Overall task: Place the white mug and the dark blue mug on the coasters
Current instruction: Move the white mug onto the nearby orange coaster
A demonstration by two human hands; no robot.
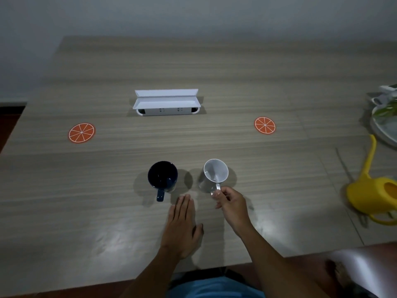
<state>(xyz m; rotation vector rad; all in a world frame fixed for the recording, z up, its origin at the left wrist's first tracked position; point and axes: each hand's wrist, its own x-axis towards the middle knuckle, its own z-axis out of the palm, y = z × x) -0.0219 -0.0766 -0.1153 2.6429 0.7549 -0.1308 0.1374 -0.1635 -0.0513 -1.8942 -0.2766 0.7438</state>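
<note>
1. White mug (215, 174) stands on the wooden table (214, 65) near the front edge, tipped slightly, its handle pointing toward the person.
2. Right hand (231, 202) pinches that handle between fingers and thumb, closed around it.
3. Left hand (182, 224) lies flat on the table, palm down with fingers straight and together, holding nothing; its fingertips sit just beside the handle of the dark blue mug (162, 177).
4. Dark blue mug stands upright, just left of the white mug, the two apart.
5. Two orange-slice coasters lie farther back, both bare: the left coaster (81, 133) well to the left, the right coaster (264, 125) to the right.
6. Between them, farther back, sits a white power socket box (166, 103) with its lid raised.
7. At the right edge rests a yellow watering can (373, 192).
</note>
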